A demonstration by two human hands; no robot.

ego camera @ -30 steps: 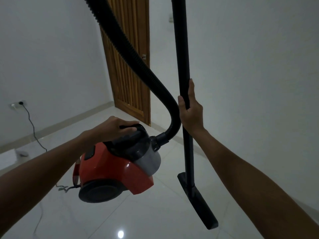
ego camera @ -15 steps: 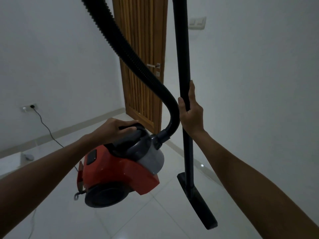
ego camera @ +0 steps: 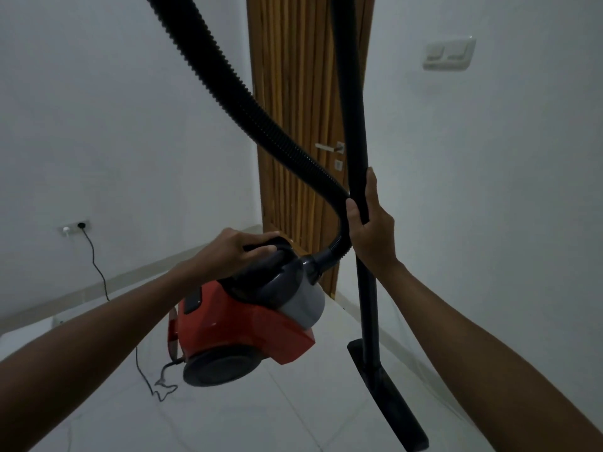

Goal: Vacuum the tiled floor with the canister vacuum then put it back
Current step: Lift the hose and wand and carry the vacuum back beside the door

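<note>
A red and grey canister vacuum hangs in the air above the white tiled floor. My left hand grips its black top handle. My right hand holds the upright black wand around its middle. The flat black floor nozzle at the wand's lower end hovers just above the tiles. A ribbed black hose loops from the top of the view down to the canister's front.
A wooden door with a metal handle stands straight ahead in the corner. The black power cord runs from a wall socket on the left across the floor. A light switch sits on the right wall.
The view has swung right and moved nearer the door; the switch plate has come into sight. Both hands keep the same hold on the handle and the wand.
</note>
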